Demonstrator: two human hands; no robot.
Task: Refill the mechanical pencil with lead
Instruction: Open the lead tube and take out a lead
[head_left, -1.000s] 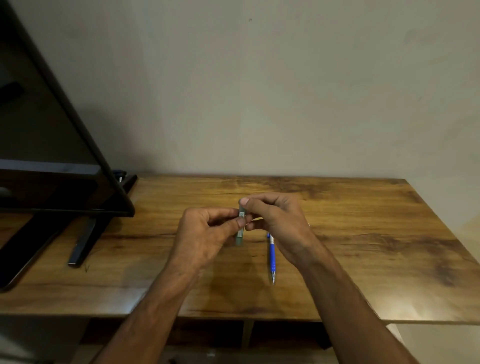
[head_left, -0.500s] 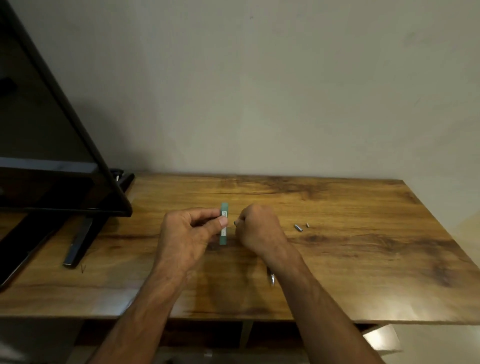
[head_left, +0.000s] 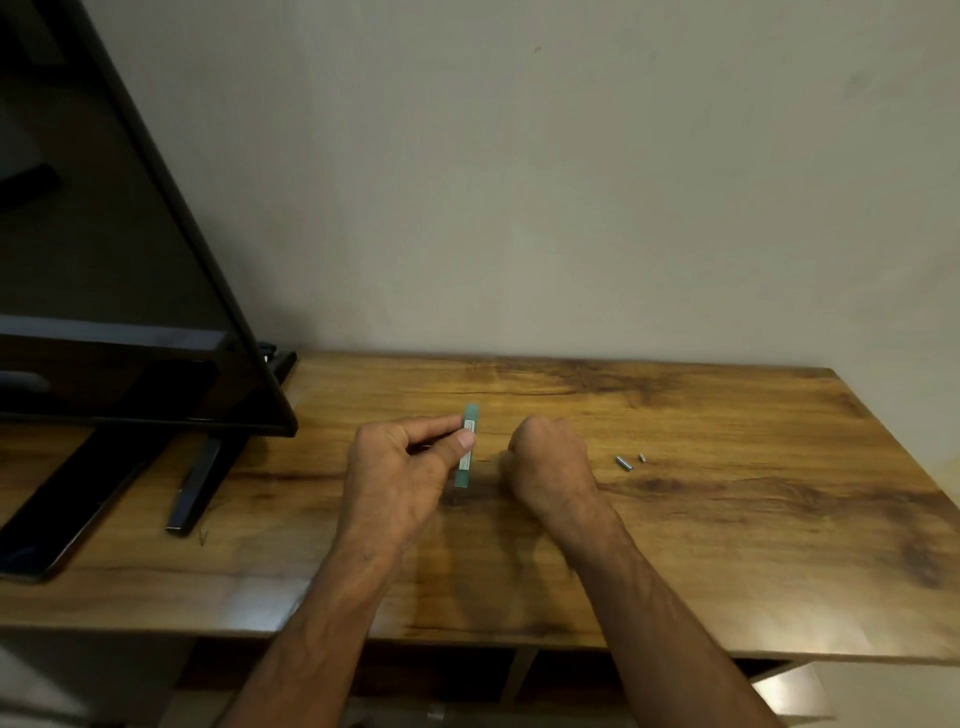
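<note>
My left hand (head_left: 400, 478) pinches a slim green lead case (head_left: 466, 447) between thumb and fingers and holds it nearly upright just above the wooden table (head_left: 727, 545). My right hand (head_left: 548, 467) is curled into a fist just right of the case, with the fingertips turned toward it. A very thin dark line, seemingly a lead (head_left: 487, 460), spans the gap between case and fingertips. Two small metal pencil parts (head_left: 624, 463) lie on the table to the right of that hand. The blue pencil is hidden behind my right forearm.
A black monitor (head_left: 130, 312) leans over the table's left end, its stand foot (head_left: 195, 493) reaching toward the front edge. A dark flat device (head_left: 62, 525) lies at the far left. The wall runs along the table's back.
My right hand has come off the top of the case and moved to its right side. Both hands have shifted left, and the blue pencil has gone out of sight behind my right forearm.
</note>
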